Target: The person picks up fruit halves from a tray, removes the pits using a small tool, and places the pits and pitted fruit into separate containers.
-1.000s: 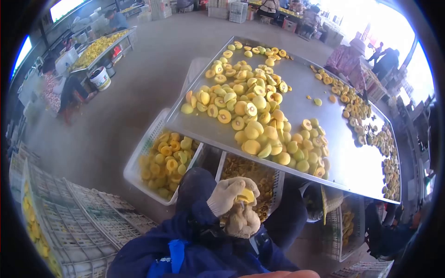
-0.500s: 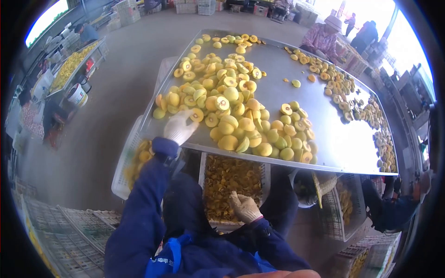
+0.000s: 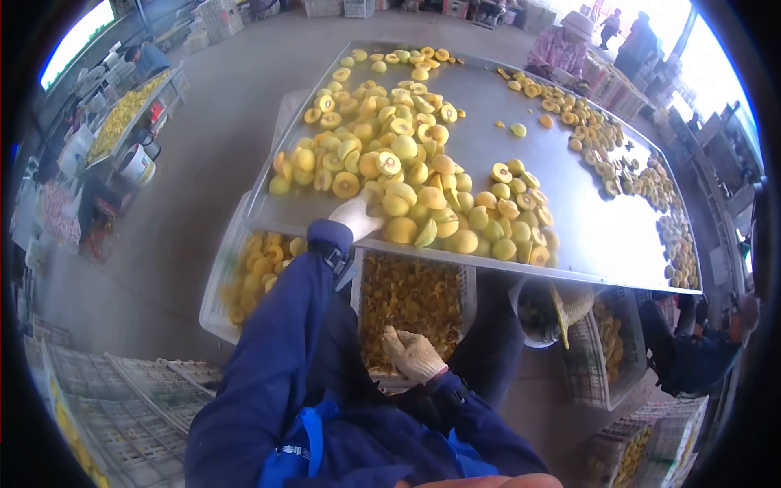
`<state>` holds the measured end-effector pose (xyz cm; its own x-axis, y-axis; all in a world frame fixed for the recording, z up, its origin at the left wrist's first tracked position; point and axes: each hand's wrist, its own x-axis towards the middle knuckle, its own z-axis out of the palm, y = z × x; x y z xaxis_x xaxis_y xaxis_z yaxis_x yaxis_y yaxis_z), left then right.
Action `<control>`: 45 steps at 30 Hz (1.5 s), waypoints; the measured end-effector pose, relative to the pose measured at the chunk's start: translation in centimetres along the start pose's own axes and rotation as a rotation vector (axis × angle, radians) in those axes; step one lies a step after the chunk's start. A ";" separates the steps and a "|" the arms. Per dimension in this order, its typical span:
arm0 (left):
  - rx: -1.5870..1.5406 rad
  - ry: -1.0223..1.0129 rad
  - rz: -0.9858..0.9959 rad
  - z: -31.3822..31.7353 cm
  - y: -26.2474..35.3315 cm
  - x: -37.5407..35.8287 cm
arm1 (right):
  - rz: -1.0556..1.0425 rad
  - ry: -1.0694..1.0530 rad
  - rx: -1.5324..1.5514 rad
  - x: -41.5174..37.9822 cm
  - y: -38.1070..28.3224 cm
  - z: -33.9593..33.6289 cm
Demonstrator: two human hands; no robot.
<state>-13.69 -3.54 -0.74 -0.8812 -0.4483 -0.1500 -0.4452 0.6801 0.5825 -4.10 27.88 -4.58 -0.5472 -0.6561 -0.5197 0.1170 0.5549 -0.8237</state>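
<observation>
My left hand (image 3: pixel 356 217), in a white glove, reaches over the near edge of the metal table (image 3: pixel 484 89) to the heap of halved yellow-green fruit (image 3: pixel 400 203). Its thumb and fingers look apart at the near side of the heap; the fingertips are partly hidden. Lower down, my right hand (image 3: pixel 415 356), in a knitted glove, hangs over a crate of small brownish-yellow pieces (image 3: pixel 407 305). Its fingers are curled together, and whatever they hold is too small to make out.
A white crate of fruit (image 3: pixel 224 285) stands below the table's left corner. Another crate (image 3: pixel 592 362) and a dark container (image 3: pixel 533 313) are at the right. A person (image 3: pixel 557 53) sits across the table by more fruit halves (image 3: pixel 602 150). Stacked crates (image 3: pixel 130 407) fill the lower left.
My left hand has moved right along the near edge toward the heap, away from the halved fruit it was beside. My right hand has shifted slightly left and up. More fruit shows in the left crate.
</observation>
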 end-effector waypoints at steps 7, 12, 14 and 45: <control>0.198 -0.121 -0.044 0.3 0.9 0.8 | 0.017 0.066 0.048 -1.9 -1.4 -0.6; 0.249 -0.064 0.159 -0.9 -0.5 0.2 | -0.120 0.133 0.002 -1.2 -1.5 -0.6; 0.254 -0.126 0.063 -2.0 -0.5 0.4 | -0.141 0.125 -0.035 -1.7 -1.7 -0.6; -1.894 0.009 0.079 1.5 4.6 -17.3 | -0.270 0.074 0.642 -1.2 -11.2 1.3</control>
<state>-0.73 8.26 3.31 -0.8843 -0.4595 -0.0831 0.3331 -0.7455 0.5773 -3.70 21.78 5.01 -0.6788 -0.6790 -0.2795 0.4225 -0.0498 -0.9050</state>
